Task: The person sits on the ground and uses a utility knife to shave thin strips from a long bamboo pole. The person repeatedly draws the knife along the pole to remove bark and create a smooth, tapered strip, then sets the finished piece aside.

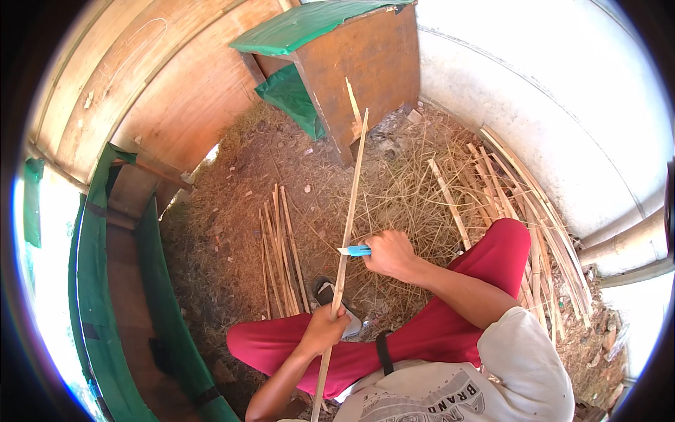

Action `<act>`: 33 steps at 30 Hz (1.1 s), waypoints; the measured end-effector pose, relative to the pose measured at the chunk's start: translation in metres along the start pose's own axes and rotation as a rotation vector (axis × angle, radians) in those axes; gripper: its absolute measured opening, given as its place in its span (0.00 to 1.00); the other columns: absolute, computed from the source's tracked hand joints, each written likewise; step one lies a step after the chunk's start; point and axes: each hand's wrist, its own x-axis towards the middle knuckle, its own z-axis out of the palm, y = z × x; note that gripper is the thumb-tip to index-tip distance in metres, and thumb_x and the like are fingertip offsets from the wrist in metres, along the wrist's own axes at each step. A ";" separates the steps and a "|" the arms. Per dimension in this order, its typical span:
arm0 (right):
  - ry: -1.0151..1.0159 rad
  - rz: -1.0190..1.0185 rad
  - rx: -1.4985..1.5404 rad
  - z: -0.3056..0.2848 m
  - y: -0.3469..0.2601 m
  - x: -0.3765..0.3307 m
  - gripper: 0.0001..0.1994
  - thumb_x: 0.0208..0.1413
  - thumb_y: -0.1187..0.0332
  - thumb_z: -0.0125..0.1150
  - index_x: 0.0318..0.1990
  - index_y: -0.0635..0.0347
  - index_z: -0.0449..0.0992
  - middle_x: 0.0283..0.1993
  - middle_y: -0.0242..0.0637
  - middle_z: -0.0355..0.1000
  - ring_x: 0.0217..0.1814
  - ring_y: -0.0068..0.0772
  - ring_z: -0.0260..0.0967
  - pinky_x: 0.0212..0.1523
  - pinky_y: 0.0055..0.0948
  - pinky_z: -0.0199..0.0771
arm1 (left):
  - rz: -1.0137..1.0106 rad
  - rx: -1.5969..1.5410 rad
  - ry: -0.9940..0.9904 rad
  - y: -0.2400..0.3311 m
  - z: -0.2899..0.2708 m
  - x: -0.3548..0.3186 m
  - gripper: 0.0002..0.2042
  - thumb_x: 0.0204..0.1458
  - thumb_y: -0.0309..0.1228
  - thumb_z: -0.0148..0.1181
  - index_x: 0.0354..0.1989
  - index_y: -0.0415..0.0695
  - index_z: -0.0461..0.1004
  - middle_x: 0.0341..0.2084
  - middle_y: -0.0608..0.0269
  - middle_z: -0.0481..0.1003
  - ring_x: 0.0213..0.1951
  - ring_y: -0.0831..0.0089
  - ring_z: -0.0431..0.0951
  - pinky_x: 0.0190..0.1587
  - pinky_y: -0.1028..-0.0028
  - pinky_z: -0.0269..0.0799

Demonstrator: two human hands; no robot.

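Long pale strip [354, 184] slants upward from the left hand [325, 329], whose curled fingers clasp its lower part; right of the strip, the right hand [391, 253] grips a blue cutter [359, 250], its blade [343, 251] seemingly touching the strip, though contact is hard to judge.

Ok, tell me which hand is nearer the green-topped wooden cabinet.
Right. The right hand, holding the blue cutter, is in front of the cabinet, short of it; the left hand grips the strip farther back, near the red trousers.
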 end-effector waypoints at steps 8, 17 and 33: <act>-0.124 0.019 -0.089 -0.004 0.000 0.002 0.06 0.45 0.70 0.61 0.25 0.62 0.81 0.23 0.49 0.76 0.25 0.50 0.78 0.27 0.44 0.78 | -0.051 -0.196 -0.116 0.035 0.011 0.019 0.15 0.59 0.25 0.56 0.23 0.49 0.58 0.10 0.74 0.58 0.10 0.84 0.57 0.12 0.77 0.51; -0.060 0.040 -0.213 0.012 0.011 0.008 0.06 0.49 0.70 0.59 0.25 0.61 0.80 0.23 0.47 0.77 0.25 0.48 0.78 0.25 0.44 0.76 | -0.046 -0.076 -0.068 0.041 0.014 0.016 0.11 0.55 0.24 0.56 0.25 0.47 0.60 0.12 0.73 0.62 0.11 0.83 0.60 0.13 0.75 0.52; 0.087 0.231 -0.230 0.030 0.081 0.043 0.10 0.52 0.69 0.56 0.24 0.63 0.79 0.27 0.50 0.77 0.29 0.51 0.78 0.30 0.47 0.79 | 0.012 0.249 -0.128 -0.008 0.007 -0.040 0.10 0.52 0.24 0.58 0.26 0.46 0.61 0.16 0.71 0.63 0.19 0.82 0.63 0.21 0.74 0.59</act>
